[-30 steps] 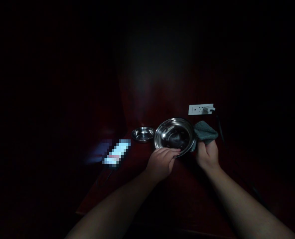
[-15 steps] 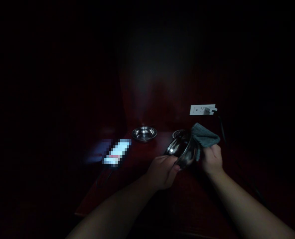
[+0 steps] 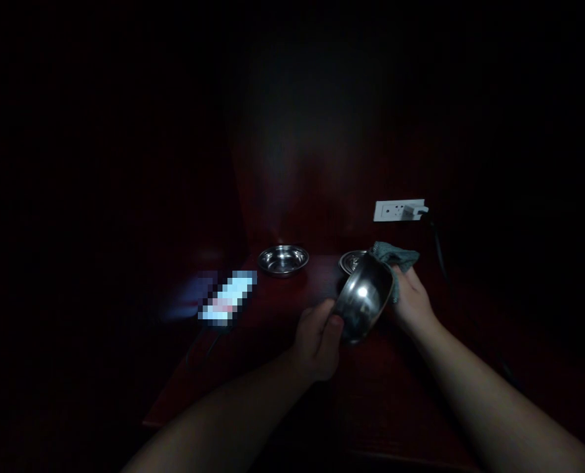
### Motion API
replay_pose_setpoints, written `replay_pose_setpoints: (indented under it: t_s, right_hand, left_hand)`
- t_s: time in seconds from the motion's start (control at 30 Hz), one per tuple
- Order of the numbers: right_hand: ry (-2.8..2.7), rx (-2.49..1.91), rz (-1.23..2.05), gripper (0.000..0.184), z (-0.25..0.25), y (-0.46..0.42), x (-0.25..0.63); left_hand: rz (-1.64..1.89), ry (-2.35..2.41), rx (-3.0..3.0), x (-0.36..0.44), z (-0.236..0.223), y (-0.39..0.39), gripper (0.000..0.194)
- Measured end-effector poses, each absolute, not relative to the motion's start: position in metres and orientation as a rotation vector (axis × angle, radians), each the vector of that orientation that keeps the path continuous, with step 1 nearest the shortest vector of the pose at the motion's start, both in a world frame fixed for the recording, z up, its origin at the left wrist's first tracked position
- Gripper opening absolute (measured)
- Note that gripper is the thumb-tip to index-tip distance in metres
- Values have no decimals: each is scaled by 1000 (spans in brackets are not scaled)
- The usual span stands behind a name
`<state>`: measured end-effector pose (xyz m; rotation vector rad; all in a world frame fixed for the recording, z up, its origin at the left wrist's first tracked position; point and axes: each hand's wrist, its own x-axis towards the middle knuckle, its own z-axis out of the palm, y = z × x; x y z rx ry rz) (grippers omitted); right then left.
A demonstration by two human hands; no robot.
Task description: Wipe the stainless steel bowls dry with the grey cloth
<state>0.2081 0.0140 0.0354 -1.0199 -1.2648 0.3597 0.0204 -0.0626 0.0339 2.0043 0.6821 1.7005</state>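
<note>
My left hand (image 3: 319, 338) grips the edge of a shiny steel bowl (image 3: 364, 299), thumb on its outer side. The bowl is held tilted above the dark red table, its outside turned toward me. At the bowl's far right side, my right hand (image 3: 411, 292) holds a grey-green cloth (image 3: 396, 255) against the rim; some of its fingers are hidden behind the bowl. Partly covered by the held bowl, a stack of steel dishes (image 3: 350, 261) sits on the table. Farther left stands a shallow steel dish (image 3: 283, 260).
A phone with a lit, blurred-out screen (image 3: 227, 299) lies at the left of the red table (image 3: 282, 394), a thin cable near it. On the back wall is a white socket (image 3: 398, 210) with a plugged-in charger and a dark cord (image 3: 439, 246). The surroundings are very dark.
The bowl has turned so its outside now faces me, where its inside showed before. My right hand and the cloth have shifted slightly left along the rim.
</note>
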Motion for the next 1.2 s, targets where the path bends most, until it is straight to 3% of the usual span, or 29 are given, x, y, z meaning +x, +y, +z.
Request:
replay_pose_setpoints:
  t_s: [0.13, 0.27, 0.43, 0.53, 0.8, 1.2]
  right_hand:
    - [-1285, -1033, 508, 37, 34, 16, 205]
    - [-1428, -1090, 368, 32, 40, 9, 200]
    - [-1610, -1056, 109, 26, 44, -1, 192]
    - [-1741, -975, -12, 29, 44, -6, 187]
    - [-2136, -763, -306, 63, 43, -17, 173]
    - [-2108, -639, -355, 66, 55, -34, 167]
  left_hand:
    - [1710, 692, 1408, 28, 41, -57, 37]
    - [1808, 731, 662, 30, 55, -37, 29]
    - [1730, 575, 301, 19, 67, -14, 29]
    - [1687, 547, 231, 11, 70, -5, 33]
    - [1607, 497, 271, 17, 69, -2, 36]
    - [1393, 488, 787, 38, 63, -48, 36]
